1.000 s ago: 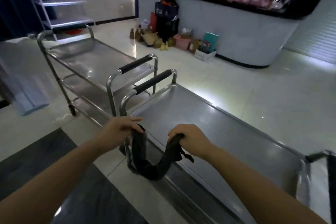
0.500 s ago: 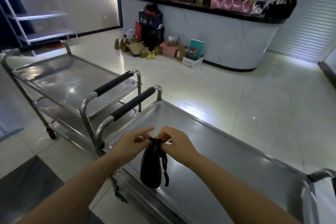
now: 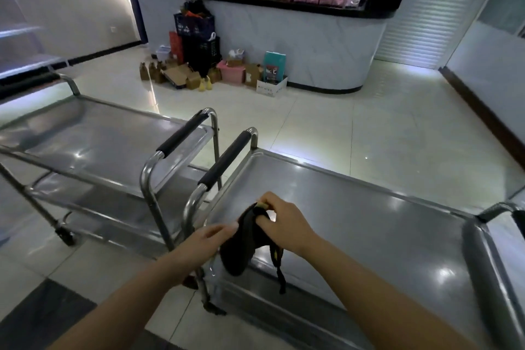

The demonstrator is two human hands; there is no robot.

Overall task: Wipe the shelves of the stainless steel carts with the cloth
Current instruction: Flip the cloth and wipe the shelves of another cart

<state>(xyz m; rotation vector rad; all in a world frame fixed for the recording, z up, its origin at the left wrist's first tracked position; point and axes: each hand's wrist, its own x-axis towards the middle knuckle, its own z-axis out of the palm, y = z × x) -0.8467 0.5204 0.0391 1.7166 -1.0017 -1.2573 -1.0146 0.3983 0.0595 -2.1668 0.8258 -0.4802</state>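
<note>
Over glossy steel shelf [image 3: 369,230], limp dark cloth [image 3: 241,239]

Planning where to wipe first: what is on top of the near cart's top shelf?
The near cart's top shelf shows bare steel with light glints. Both hands hold the black cloth over its left end, hiding that patch.

A single head-worn wide-angle camera is looking forward and down from standing height, sitting close over the near cart's top shelf [image 3: 369,224] and both forearms. It is facing across the tiled floor [image 3: 355,128] toward the far counter [image 3: 284,37], with straight lines bending at the edges. No second view is sharing the scene.
</note>
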